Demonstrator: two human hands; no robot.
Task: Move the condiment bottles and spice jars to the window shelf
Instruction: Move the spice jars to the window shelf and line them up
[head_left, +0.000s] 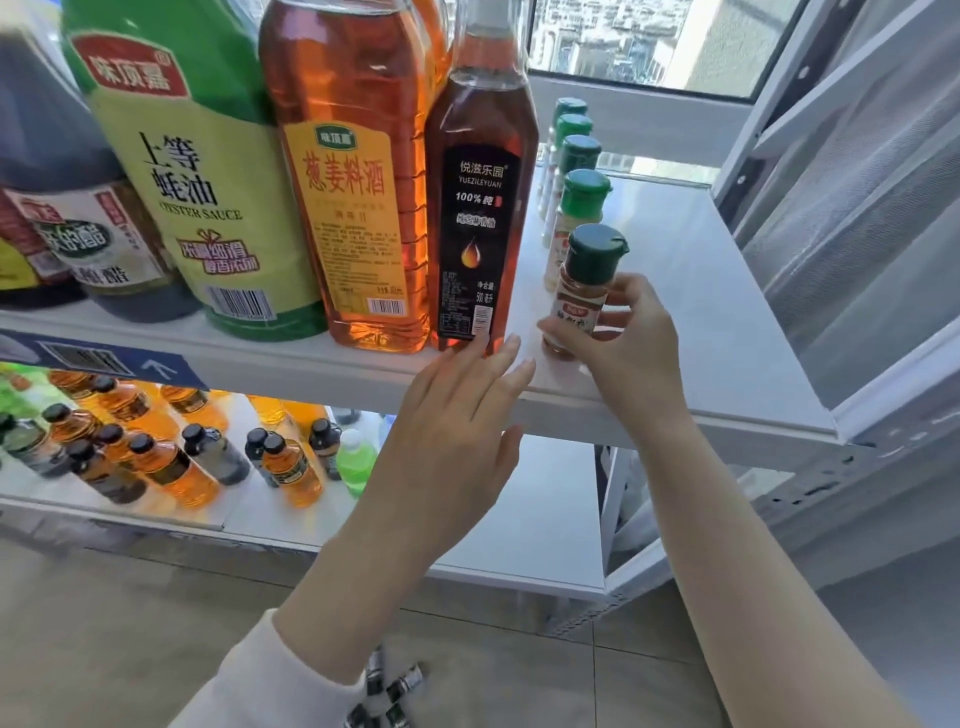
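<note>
Nearest to us, above the tiled floor (156, 623), a white sleeve (270, 680) covers our left forearm, while our right forearm is bare. Both arms reach up to the front edge of the white window shelf (701, 415). Our left grip (457, 410) is spread, its fingers straight and holding nothing. The fingertips lie on the shelf's front lip at the foot of the sesame oil bottle (480, 208), and we cannot tell whether they press on the bottle. Just to the right, our right grip (631, 338) is curled round the lower half of a small spice jar (584, 280) with reddish-brown powder and a dark green flip cap. We pinch it between thumb and fingers, its base down at the shelf top near the front edge. Below and to the left, a lower shelf (519, 525) carries many small amber and dark bottles (171, 462) with black caps and one bright green bottle (356, 462). Leftward along the window shelf from the sesame oil stand an amber cooking wine bottle (348, 182), a green oyster sauce bottle (187, 171) and a dark vinegar bottle (78, 223), side by side. Behind the held jar, a row of green-capped spice jars (579, 202) runs back toward the window (623, 47), through which we see buildings. At the far right hangs a sheer pale curtain (857, 234).
</note>
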